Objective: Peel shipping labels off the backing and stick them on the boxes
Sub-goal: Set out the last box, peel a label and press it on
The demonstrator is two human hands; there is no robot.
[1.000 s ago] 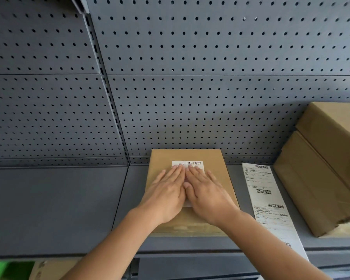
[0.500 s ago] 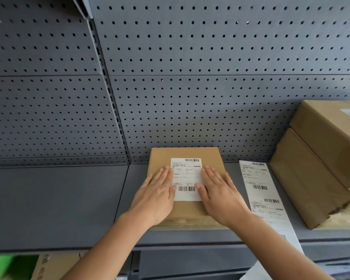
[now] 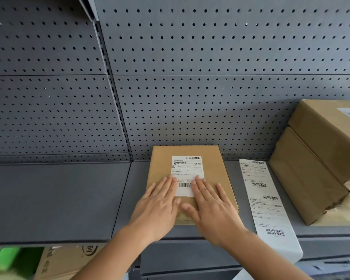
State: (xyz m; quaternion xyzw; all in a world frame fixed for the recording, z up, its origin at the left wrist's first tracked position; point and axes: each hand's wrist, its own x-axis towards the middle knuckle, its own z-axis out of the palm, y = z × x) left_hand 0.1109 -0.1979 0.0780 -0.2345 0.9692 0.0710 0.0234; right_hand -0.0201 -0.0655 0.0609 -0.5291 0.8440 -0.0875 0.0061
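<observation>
A flat brown cardboard box (image 3: 162,164) lies on the grey shelf (image 3: 59,199) against the pegboard. A white shipping label (image 3: 187,168) with barcodes is stuck on its top. My left hand (image 3: 158,207) lies flat on the box's near left part, fingertips at the label's lower left edge. On the near right part rests my right hand (image 3: 212,207), also flat, fingertips on the label's lower right corner. Both hands hold nothing. A long backing strip (image 3: 265,201) carrying several more labels lies just right of the box, its near end hanging over the shelf edge.
Two larger brown boxes (image 3: 303,178) are stacked tilted at the right end of the shelf, the upper one (image 3: 329,136) bearing a label. The grey pegboard wall (image 3: 190,87) closes the back. Below the shelf sit a printed carton (image 3: 69,261) and something green (image 3: 10,259).
Both hands slid from the label's middle outward and then toward me, uncovering most of the label. They now rest on the box's near half.
</observation>
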